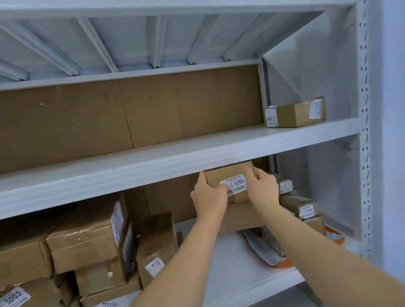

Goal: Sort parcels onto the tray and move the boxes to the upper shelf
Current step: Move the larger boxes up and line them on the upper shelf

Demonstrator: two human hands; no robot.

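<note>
A small brown cardboard box with a white printed label (232,182) is held between both hands at the lower shelf level, just under the front edge of the white metal upper shelf (147,159). The left hand (210,197) is clamped on the left side of the box and the right hand (262,188) on the right side, with the fingers wrapped over the top edges. The box appears to sit on another brown carton (243,215), or just above it; this cannot be told for sure.

The box is judged to be light and stiff, because it is small and its edges look sharp and not crushed. The cardboard is dry and not slippery, so a hold on the two opposite sides should be enough. The label should not be pressed, as it could peel off.

On the upper shelf only one flat brown cardboard parcel with white labels (294,113) is seen, at the far right, so much free place is left there. More brown cartons (80,241) are stacked at the left of the lower shelf
</note>
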